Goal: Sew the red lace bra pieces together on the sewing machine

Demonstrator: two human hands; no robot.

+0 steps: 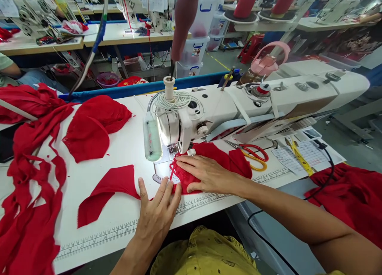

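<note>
A white sewing machine (215, 108) stands on the table, its presser foot (173, 148) just beyond my hands. Red fabric (209, 148) with a lacy part lies in front of and beside the foot. My right hand (205, 173) rests flat on this fabric, fingers stretched toward the foot. My left hand (158, 207) lies with its fingers spread at the fabric's left edge, fingertips on the table and cloth. A narrow red strip crosses itself near the needle area. Left of my left hand is a flat red cut piece (109, 193), its right end reaching my fingers.
Red-handled scissors (253, 152) and a yellow tape measure (300, 157) lie to the right. More red pieces (92, 128) and a long red heap (32, 155) are on the left. A printed ruler (98, 237) follows the table's front edge. A co-worker's arm (10, 70) shows at far left.
</note>
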